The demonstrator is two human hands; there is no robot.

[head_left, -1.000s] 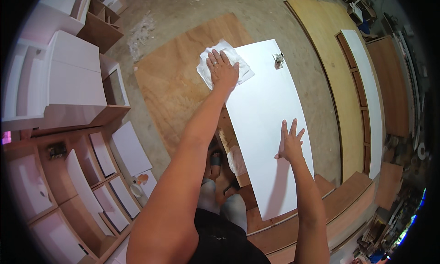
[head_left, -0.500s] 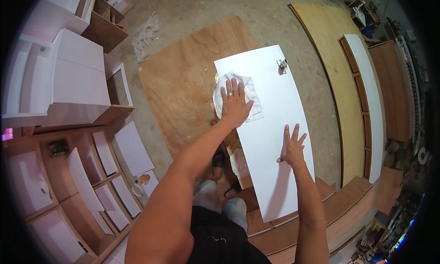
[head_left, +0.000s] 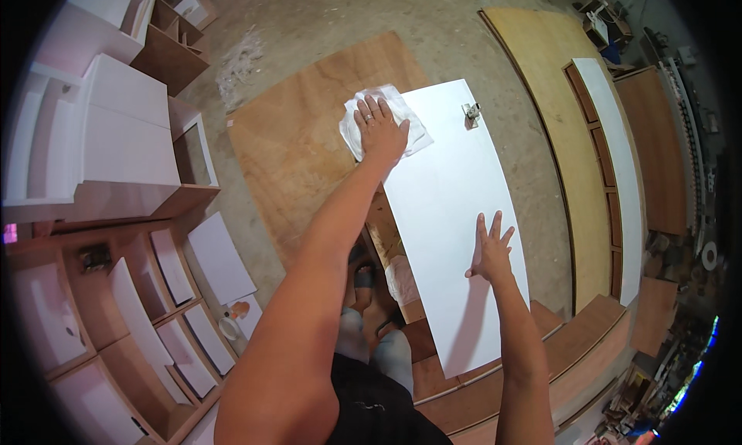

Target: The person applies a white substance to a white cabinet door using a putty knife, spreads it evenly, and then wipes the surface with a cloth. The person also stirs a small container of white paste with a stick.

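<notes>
A long white panel (head_left: 456, 190) lies in front of me, with a metal hinge (head_left: 471, 115) fixed near its far right corner. My left hand (head_left: 381, 132) rests flat on a white cloth (head_left: 413, 139), its fingers stretched out and a ring on one of them. The cloth is spread over the panel's far left corner, partly past its edge. My right hand (head_left: 491, 252) is open, fingers spread, at the panel's right side and holding nothing. Its shadow falls on the white surface; whether the fingertips touch it I cannot tell.
A brown plywood sheet (head_left: 286, 143) lies on the concrete floor beyond the panel. White cabinets (head_left: 127, 120) and an open-fronted wooden cabinet (head_left: 116, 313) stand at left. A long yellowish board (head_left: 553, 120) bears a white-topped frame (head_left: 618, 159) at right. My sandalled foot (head_left: 363, 279) is below the panel's left edge.
My left hand has slid the cloth away from me and slightly left, to the panel's far left corner. The right hand has stayed nearly in place.
</notes>
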